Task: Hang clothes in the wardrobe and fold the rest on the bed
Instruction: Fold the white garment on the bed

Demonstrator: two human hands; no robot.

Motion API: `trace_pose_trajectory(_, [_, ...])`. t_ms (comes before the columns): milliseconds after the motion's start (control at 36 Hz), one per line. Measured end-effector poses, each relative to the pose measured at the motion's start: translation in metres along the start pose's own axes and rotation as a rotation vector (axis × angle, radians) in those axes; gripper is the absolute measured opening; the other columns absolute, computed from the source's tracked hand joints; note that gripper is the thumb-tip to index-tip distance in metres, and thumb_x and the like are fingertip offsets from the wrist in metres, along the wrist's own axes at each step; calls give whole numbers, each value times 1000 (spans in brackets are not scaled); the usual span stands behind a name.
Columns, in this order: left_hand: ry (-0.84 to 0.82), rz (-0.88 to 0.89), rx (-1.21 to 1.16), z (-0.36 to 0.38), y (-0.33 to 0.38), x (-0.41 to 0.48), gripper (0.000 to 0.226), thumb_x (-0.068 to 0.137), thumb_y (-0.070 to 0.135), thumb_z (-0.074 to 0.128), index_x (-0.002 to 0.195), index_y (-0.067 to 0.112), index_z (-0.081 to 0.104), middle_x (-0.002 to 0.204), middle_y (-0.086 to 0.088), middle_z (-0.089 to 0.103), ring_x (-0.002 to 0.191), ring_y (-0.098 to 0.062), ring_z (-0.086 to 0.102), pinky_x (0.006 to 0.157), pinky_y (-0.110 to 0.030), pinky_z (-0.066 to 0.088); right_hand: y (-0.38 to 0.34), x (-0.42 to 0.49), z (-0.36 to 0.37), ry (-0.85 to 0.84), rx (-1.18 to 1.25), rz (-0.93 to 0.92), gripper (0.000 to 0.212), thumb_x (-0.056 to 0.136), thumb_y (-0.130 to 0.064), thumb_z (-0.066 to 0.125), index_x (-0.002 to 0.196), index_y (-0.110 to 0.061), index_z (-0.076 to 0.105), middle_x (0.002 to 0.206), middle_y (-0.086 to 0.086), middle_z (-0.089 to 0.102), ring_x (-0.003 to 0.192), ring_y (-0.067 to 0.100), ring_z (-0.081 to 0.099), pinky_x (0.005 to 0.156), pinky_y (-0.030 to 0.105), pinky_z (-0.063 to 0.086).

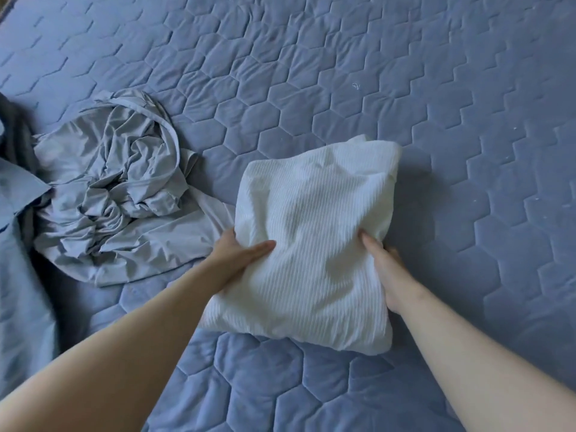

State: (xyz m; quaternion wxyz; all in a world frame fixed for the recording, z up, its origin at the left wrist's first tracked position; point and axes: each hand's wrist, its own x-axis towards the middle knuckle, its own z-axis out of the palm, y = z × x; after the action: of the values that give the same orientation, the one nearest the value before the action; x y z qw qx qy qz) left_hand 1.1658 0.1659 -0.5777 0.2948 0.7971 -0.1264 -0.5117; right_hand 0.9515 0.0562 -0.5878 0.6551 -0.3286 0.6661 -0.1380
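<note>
Folded white ribbed knit garment (311, 238) in middle of blue hexagon-quilted bed cover (405, 88); resting or lifted, cannot tell. Gripped at left edge by left hand (237, 254): thumb flat on top, fingers tucked underneath, out of sight. Gripped at right edge by right hand (383, 266): one digit along top, rest curled under fabric. Just left, reaching white garment's side: crumpled pale grey-blue thin garment (118, 188), unfolded heap. Far left edge: dark grey cloth (12, 129), blue fabric (18, 194), both cut off by frame.
</note>
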Motion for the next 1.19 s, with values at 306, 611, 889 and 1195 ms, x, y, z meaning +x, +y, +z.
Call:
trace_pose_trajectory(306, [0,-10,18,10,-1,7,48,71,35,79,110,21,53,92,8,60,79,-7,55,65,-23,41,3,12,5,-22,-32,27,33,86,-23,67,116,-17,55,85,5,64,75,24,63,69,35,52])
trace_pose_trajectory(611, [-65,-117,-248,-2,9,-35,23,74,18,76,91,14,61,89,-5,68,79,-21,64,60,-28,47,1,-26,-6,-57,73,-32,4,89,-17,62,92,-20,61,89,9,67,78,26,65,66,34,52])
trace_pose_trajectory(889, [-162,-28,-318,-17,35,-128,36,77,7,70,111,8,59,100,-13,69,86,-29,66,65,-34,52,-10,-115,-45,-55,155,-48,34,86,-16,65,118,-6,59,100,20,67,84,33,66,68,38,53])
trace_pose_trajectory(1195, [-309,20,-273,-27,66,-241,61,56,15,79,114,7,61,102,-15,69,89,-33,66,73,-40,52,-26,-233,-100,-155,252,-61,17,91,-17,55,105,-12,65,82,10,70,79,28,64,68,38,50])
